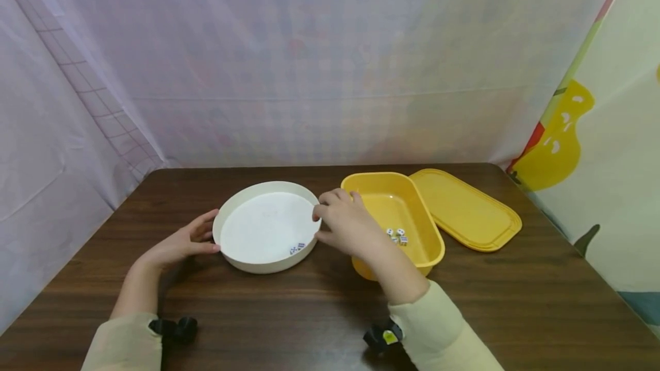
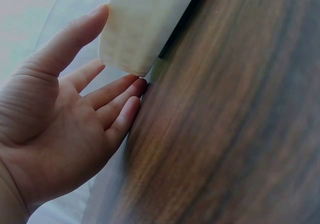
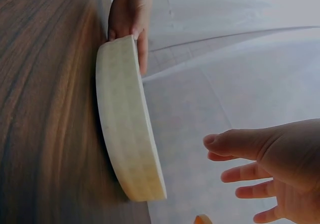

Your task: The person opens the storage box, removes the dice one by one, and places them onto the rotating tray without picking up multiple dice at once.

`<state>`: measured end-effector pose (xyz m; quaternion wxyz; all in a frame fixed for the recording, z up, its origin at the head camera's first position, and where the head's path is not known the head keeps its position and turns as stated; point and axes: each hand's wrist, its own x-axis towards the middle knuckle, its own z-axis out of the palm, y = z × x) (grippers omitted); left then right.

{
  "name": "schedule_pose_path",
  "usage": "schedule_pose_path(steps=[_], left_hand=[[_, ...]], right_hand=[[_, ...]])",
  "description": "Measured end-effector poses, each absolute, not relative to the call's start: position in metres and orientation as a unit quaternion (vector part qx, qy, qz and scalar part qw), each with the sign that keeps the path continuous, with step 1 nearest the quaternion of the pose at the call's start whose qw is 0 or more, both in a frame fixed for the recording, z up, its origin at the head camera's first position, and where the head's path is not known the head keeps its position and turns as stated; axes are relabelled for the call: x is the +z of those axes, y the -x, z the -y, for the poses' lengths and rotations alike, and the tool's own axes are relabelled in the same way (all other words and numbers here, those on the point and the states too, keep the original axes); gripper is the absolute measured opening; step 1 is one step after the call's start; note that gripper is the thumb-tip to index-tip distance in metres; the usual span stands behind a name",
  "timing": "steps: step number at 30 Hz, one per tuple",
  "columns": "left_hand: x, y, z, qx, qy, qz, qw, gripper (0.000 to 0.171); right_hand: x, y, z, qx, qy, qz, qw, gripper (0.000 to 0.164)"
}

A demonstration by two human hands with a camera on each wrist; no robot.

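A round white tray (image 1: 265, 225) sits on the table with a few small white dice (image 1: 297, 248) inside, near its front right wall. My left hand (image 1: 177, 245) touches the tray's left side, its fingers spread and mostly straight; the left wrist view shows the thumb at the rim and fingertips low against the wall. My right hand (image 1: 345, 222) is above the gap between the tray's right edge and a yellow box (image 1: 432, 242). Its fingers are loosely bent, with nothing seen between them in the right wrist view. Several dice (image 1: 397, 236) lie in the box, partly hidden by my right forearm.
A yellow lid (image 1: 471, 210) lies flat on the table to the right of the box, one end against it. The dark wooden table (image 1: 278, 314) reaches back to a hanging pale cloth (image 1: 330, 73). A patterned cloth (image 1: 608, 188) hangs along the right side.
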<state>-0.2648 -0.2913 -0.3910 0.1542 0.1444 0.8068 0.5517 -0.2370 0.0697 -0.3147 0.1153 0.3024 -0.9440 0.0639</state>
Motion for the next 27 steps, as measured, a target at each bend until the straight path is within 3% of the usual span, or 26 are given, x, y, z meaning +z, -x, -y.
schedule_pose_path(steps=[8, 27], left_hand=[[-0.392, 0.266, 0.291, 0.550, -0.148, -0.808, 0.154, 0.091], [-0.392, 0.265, 0.291, 0.552, -0.146, -0.807, 0.155, 0.091]], right_hand=[[-0.312, 0.237, -0.082, 0.069, -0.301, 0.946, 0.103, 0.028], [-0.309, 0.234, -0.113, 0.058, -0.275, 0.954, 0.100, 0.027]])
